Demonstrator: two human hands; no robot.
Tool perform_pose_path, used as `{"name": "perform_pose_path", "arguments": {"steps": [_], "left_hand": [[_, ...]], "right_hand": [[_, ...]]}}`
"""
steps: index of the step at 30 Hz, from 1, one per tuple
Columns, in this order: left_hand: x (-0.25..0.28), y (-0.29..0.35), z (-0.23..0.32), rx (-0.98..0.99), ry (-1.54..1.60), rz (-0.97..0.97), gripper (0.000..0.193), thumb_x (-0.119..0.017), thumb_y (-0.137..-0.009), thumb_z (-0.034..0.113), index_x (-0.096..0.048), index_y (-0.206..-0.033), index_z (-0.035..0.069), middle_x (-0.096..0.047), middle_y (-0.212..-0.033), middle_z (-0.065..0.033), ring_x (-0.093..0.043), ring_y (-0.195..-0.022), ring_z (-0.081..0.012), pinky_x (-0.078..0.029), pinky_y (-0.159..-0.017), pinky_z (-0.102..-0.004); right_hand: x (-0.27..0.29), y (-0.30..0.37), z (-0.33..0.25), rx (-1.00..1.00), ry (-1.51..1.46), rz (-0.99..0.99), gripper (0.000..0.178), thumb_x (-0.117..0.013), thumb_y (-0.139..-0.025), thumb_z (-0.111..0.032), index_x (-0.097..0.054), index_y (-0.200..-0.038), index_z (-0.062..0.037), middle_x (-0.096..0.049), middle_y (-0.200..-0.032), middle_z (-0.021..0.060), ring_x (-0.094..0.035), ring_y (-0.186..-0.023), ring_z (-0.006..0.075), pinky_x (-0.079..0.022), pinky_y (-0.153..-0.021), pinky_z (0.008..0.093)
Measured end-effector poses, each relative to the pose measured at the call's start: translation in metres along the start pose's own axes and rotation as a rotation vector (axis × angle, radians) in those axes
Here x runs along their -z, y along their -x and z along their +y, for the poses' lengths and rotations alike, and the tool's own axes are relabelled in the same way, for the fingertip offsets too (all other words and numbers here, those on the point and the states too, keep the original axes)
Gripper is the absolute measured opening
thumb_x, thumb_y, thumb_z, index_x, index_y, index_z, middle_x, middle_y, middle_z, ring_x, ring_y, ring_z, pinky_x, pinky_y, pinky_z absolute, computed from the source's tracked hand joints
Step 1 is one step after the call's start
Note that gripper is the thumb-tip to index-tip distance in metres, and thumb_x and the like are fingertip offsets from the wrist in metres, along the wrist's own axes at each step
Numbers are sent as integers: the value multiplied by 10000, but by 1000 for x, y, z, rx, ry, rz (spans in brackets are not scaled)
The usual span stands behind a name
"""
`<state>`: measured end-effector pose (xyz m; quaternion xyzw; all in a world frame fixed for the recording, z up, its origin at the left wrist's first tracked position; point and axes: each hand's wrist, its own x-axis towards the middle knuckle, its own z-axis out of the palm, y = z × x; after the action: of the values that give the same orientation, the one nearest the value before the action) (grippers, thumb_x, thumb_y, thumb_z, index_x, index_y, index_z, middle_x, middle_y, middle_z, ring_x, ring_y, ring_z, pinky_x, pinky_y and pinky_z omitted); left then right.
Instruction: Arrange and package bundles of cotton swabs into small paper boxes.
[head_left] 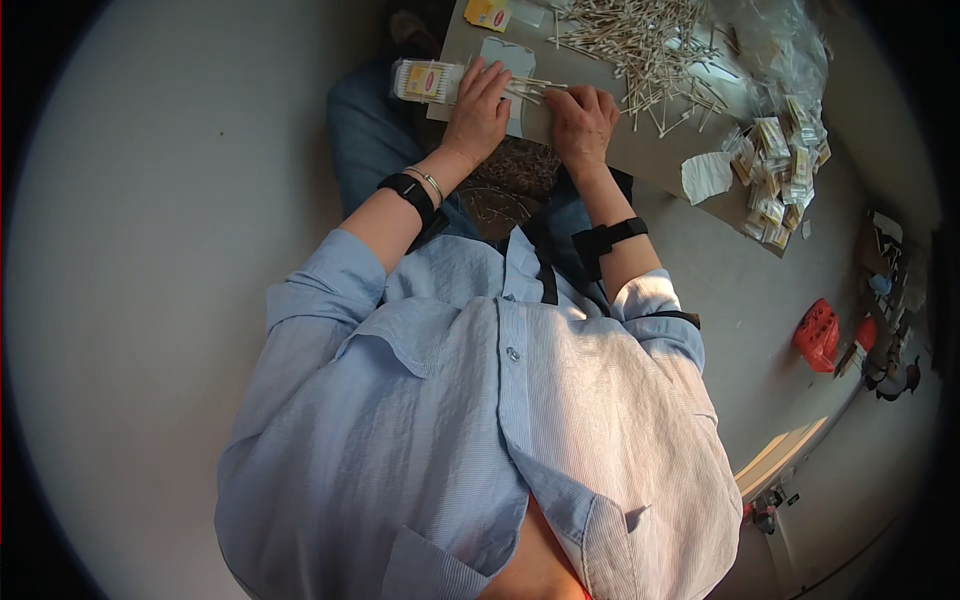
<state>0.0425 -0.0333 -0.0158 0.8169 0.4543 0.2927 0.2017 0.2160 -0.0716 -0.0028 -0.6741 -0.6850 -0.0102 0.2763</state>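
We see the left hand on a packet of cotton swabs, the right hand beside it pressing swabs to the table, loose swabs farther off.

This is looking like a home room being used for piecework packing, not a factory. A person is sitting on a bare grey floor with a flat cardboard sheet serving as a worktable. A loose heap of cotton swabs is lying across it, and a pile of small filled packets is building up at its edge beside clear plastic bags. Household clutter, including a red basket, is sitting along the wall
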Motion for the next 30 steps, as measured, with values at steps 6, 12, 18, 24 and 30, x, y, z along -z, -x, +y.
{"name": "perform_pose_path", "arguments": {"steps": [6, 12, 18, 24, 30], "left_hand": [[0, -3, -3, 5, 93, -4, 496, -616, -812, 77, -453, -1275, 3, -457, -1310, -165, -353, -1286, -342, -324, -1057, -416], [2, -4, -3, 40, 160, 53, 555, -651, -796, 100, -433, -1302, 32, -465, -1305, -160, -384, -1264, -343, -348, -1039, -421], [3, -4, -7, 8, 144, 68, 540, -677, -797, 163, -477, -1288, 58, -504, -1285, -175, -438, -1232, -339, -374, -1020, -407], [2, -4, -7, 3, 163, 76, 554, -707, -776, 181, -494, -1274, 67, -527, -1268, -156, -450, -1229, -325, -382, -1022, -396], [1, -3, -6, 39, 171, 94, 566, -714, -757, 156, -487, -1264, 50, -528, -1266, -141, -431, -1246, -323, -378, -1024, -412]], "right_hand": [[-11, -6, -20, 21, -54, 3, 220, -658, -746, -120, -676, -933, -234, -574, -911, -26, -516, -949, 225, -365, -853, 377], [2, 6, -6, -206, -92, 140, 346, -628, -758, -43, -618, -1093, -125, -560, -1051, 75, -491, -1016, 305, -380, -877, 428], [0, 9, -2, -249, -62, 48, 343, -594, -773, -20, -596, -1111, -82, -553, -1049, 103, -503, -992, 318, -414, -859, 422], [-17, -3, -26, -209, -213, 1, 338, -572, -796, -28, -559, -1133, -49, -541, -1030, 139, -510, -961, 341, -442, -829, 418], [-13, -3, -26, -199, -128, 79, 388, -599, -792, -63, -547, -1175, -51, -525, -1110, 128, -468, -1076, 330, -407, -886, 444]]}}
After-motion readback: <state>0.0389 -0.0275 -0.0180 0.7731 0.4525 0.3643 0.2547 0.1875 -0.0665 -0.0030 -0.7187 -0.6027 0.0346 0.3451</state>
